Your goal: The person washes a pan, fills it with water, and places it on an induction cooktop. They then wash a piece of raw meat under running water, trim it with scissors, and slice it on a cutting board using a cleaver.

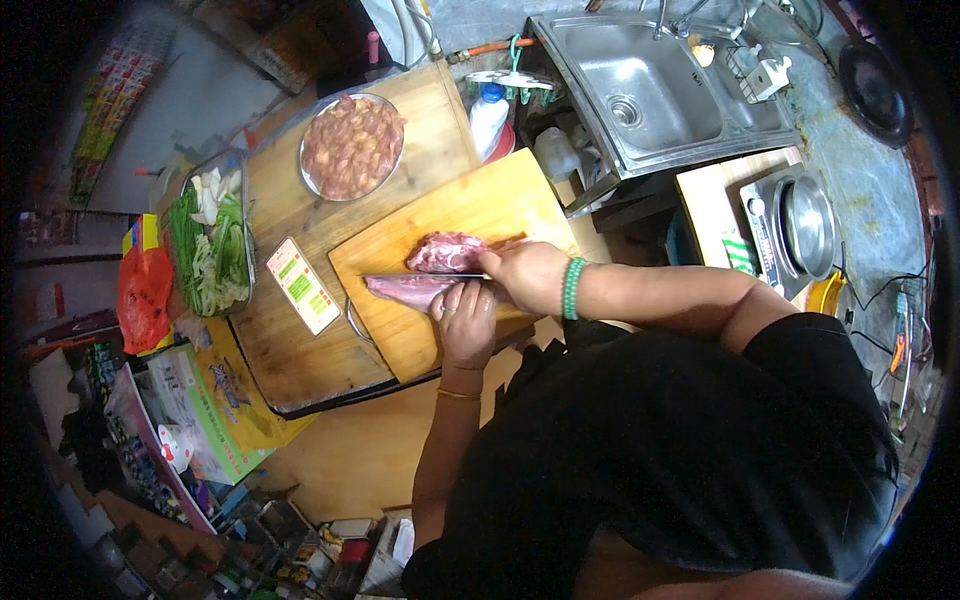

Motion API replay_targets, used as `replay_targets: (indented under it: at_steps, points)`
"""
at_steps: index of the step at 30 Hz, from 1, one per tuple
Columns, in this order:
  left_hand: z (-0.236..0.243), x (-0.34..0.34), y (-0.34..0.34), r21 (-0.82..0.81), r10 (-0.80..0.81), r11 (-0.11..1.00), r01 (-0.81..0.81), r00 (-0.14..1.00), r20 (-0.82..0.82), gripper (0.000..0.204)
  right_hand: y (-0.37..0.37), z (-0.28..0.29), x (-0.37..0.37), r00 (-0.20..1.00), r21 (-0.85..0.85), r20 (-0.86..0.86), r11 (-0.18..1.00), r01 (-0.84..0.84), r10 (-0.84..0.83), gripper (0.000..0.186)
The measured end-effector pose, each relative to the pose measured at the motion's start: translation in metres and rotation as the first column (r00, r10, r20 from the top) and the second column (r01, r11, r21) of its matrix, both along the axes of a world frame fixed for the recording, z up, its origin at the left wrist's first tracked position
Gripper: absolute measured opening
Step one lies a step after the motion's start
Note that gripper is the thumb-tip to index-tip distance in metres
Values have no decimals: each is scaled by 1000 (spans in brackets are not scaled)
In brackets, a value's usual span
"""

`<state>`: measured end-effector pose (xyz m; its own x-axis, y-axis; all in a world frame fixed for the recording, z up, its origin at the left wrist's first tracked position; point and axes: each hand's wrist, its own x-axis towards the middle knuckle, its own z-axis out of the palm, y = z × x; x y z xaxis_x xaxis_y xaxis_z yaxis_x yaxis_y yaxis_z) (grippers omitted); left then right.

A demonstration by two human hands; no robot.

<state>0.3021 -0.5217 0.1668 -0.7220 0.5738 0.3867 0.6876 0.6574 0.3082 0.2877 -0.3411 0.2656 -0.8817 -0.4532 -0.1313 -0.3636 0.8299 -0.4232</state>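
On the wooden cutting board [395, 345] lie two pieces of raw meat. The farther piece of meat [445, 252] is dark pink with pale streaks. The nearer, longer piece of meat [400, 290] is smoother, and my left hand [466, 325] presses down on its right part with bent fingers. Between the two pieces runs a knife [425, 276], seen nearly edge-on as a thin line. My right hand [537, 276] is closed round its handle, most of which is hidden by the fingers.
Behind the board stands a plate of cut meat [352, 148]. To the left are a phone [303, 285] and a tray of green vegetables [212, 240]. A metal sink [650, 95] is at the back right, with a steel pot [808, 228] nearer. A red bag [147, 295] hangs far left.
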Motion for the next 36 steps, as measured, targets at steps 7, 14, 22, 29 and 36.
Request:
replay_targets:
  at_steps: [7,14,22,29,36]
  points:
    - [0,-1,3,28,67,997,-67,997,-29,24,65,11,47,922,378,366,925,-23,-127,29]
    - [9,0,-4,-39,-66,997,66,998,-9,17,-7,-33,0,1000,-25,12,999,29,-28,22]
    - [16,38,-48,-125,-61,991,48,993,-100,23,75,4,34,990,129,117,989,69,-84,39]
    - [35,40,-33,-101,38,994,-44,997,-61,36,41,4,43,990,23,96,995,98,-99,49]
    - [45,9,-36,-146,40,988,-41,999,-9,26,25,6,45,985,66,132,993,101,-109,41]
